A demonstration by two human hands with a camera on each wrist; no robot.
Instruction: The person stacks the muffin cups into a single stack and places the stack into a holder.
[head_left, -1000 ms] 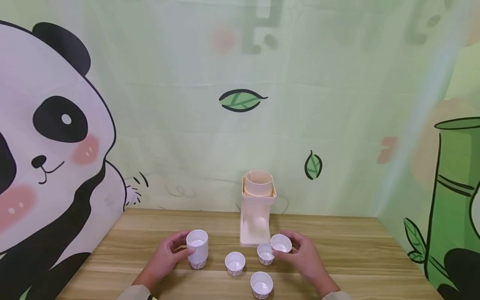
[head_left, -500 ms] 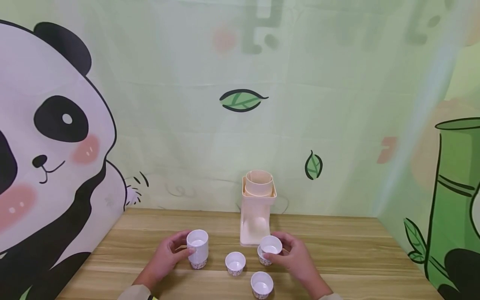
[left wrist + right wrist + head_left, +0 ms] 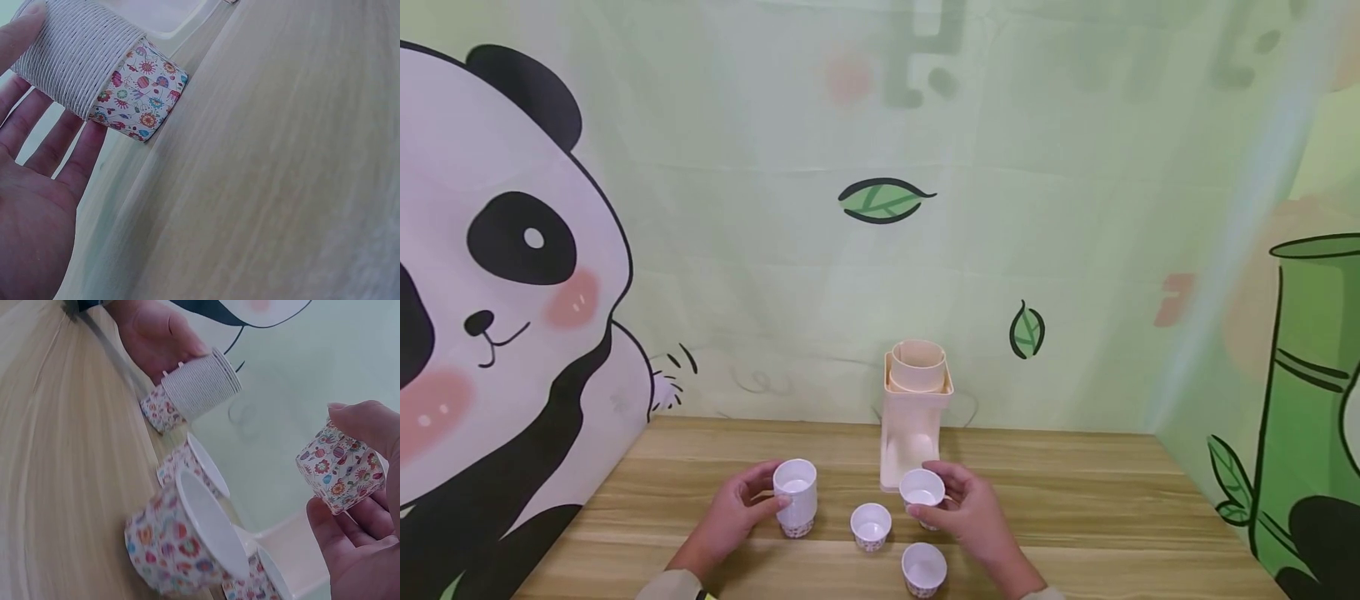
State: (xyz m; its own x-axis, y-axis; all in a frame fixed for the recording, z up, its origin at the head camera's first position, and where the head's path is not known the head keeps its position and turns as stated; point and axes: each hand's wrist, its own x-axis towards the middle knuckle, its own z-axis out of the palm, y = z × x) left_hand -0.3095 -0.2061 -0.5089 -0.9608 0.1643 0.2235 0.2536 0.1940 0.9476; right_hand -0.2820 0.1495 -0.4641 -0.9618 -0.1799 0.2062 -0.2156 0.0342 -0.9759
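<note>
My left hand (image 3: 730, 510) grips a tall stack of nested white paper cups (image 3: 799, 500), upright at the table's left-middle. In the left wrist view, the stack's ribbed rims (image 3: 75, 56) lie above a floral-printed bottom cup (image 3: 140, 94) that touches the table. My right hand (image 3: 973, 512) pinches a single floral paper cup (image 3: 922, 488) between thumb and fingers, raised off the table. That held cup (image 3: 340, 469) largely hides another standing cup (image 3: 928, 526) in the head view. Two more cups stand mouth up: one in the middle (image 3: 870, 530), one nearer me (image 3: 923, 570).
A pale pink stand (image 3: 910, 446) with a round tube (image 3: 917, 367) in its top stands behind the cups, close to the right hand. The wooden table (image 3: 1075, 483) ends at a printed cloth backdrop (image 3: 760, 250).
My right hand has moved left with its paper cup, from beside a standing cup to over or in front of it. The left hand and its stack have stayed put.
</note>
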